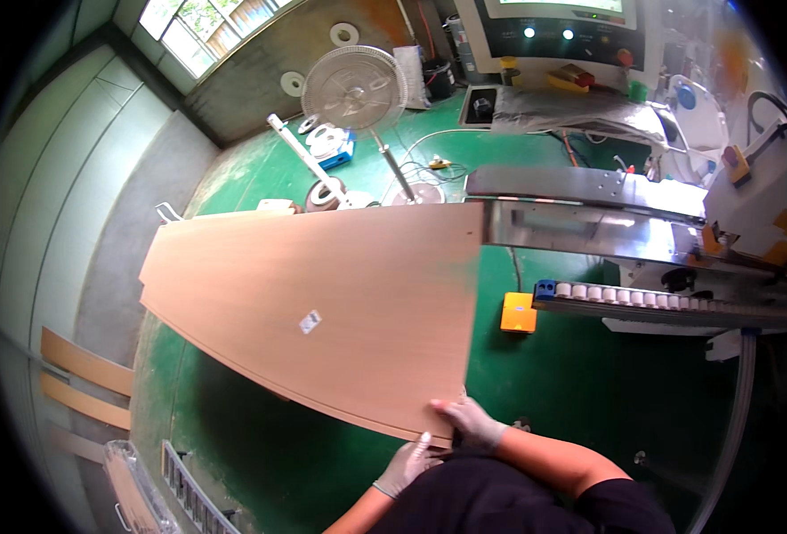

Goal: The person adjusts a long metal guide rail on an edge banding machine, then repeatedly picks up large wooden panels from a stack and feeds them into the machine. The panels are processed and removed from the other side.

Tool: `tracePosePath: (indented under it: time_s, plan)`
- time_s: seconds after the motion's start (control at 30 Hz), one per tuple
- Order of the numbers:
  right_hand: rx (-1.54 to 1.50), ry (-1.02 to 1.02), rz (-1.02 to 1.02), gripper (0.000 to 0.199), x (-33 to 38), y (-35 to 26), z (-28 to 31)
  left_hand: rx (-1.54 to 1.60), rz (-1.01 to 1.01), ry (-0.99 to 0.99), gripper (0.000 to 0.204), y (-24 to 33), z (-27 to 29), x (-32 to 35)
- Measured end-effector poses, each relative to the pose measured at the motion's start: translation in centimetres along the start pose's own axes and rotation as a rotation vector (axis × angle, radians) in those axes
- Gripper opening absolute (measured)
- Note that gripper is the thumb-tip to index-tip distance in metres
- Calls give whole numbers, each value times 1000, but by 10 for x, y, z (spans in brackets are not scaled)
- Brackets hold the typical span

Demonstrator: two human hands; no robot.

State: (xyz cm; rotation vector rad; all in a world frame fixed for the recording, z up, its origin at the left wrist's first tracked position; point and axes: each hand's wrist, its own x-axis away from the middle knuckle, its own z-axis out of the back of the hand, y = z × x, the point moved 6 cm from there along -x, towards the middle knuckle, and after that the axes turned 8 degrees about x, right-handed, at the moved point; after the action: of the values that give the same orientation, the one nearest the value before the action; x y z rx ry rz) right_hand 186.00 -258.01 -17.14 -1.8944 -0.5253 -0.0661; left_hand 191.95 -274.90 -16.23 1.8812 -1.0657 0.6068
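A large light-brown wood panel (pixel 349 294) stretches from my body toward the far left, with a small white label (pixel 310 321) on its face. My left hand (pixel 408 465), in a whitish glove, is closed on the panel's near edge, thumb on top. Just to the right, my right hand (pixel 473 422), gloved too, grips the same near corner from its right edge with the thumb over the face. The fingers under the panel are hidden. A second line runs along the panel's long left edge; whether another board lies beneath, I cannot tell.
At the right stands a machine with a metal bed (pixel 589 227) touching or near the panel's far right corner, and a roller rail (pixel 651 301). A yellow box (pixel 519 312) sits on the green floor. Beyond the panel is a standing fan (pixel 355 89); boards (pixel 86 360) lean at left.
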Motion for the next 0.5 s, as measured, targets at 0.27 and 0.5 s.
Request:
tracePosePath:
  time_s: [0.27, 0.5]
  plan:
    - [-116, 509, -58, 29, 143, -9, 87, 419, -380, 85, 57, 66, 68, -5]
    - [63, 939, -18, 36, 267, -6, 186, 511, -612, 279, 57, 184, 161, 20]
